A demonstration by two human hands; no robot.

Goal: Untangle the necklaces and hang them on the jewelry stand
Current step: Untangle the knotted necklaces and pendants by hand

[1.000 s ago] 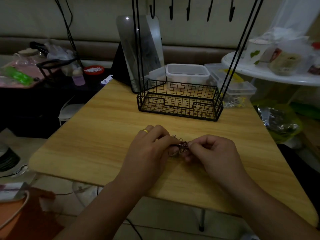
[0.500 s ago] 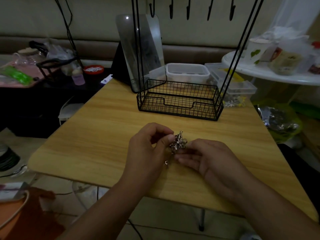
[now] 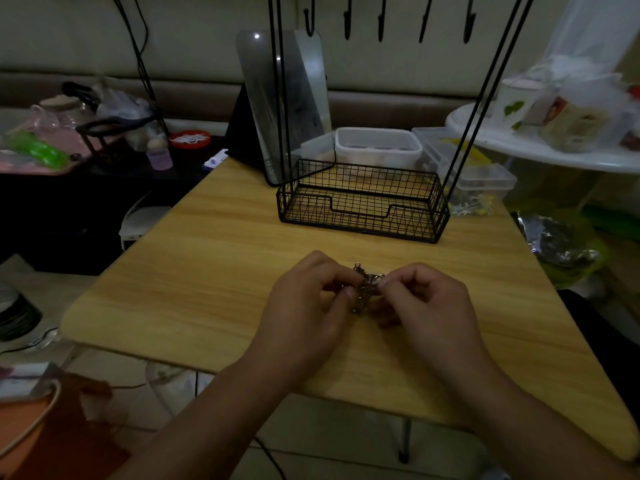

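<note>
The tangled necklaces (image 3: 366, 289) form a small knot of metal chain held just above the wooden table (image 3: 214, 268), in front of the jewelry stand (image 3: 362, 202) and well apart from it. I see my left hand (image 3: 304, 303) on the left of the knot, fingers curled, with thumb and fingertips pinching the chain. My right hand (image 3: 426, 303) meets it from the other side, also curled, with its fingertips pinching the top of the same knot. Both hands thus grip the necklaces; the two sets of fingertips nearly touch. Individual strands cannot be told apart in the dim light.

The jewelry stand has a black wire basket as its base, standing on the far part of the table, and thin black rods rising from both ends. A row of black hooks (image 3: 381, 19) hangs above the basket at the top edge of the view. Just behind the stand on its left leans a mirror (image 3: 304, 98); directly behind it sit clear plastic boxes (image 3: 377, 147). To the right of the stand is a white round table (image 3: 540, 154) with containers on it. Far to the stand's left lies a cluttered dark surface with a small purple bottle (image 3: 158, 154).
</note>
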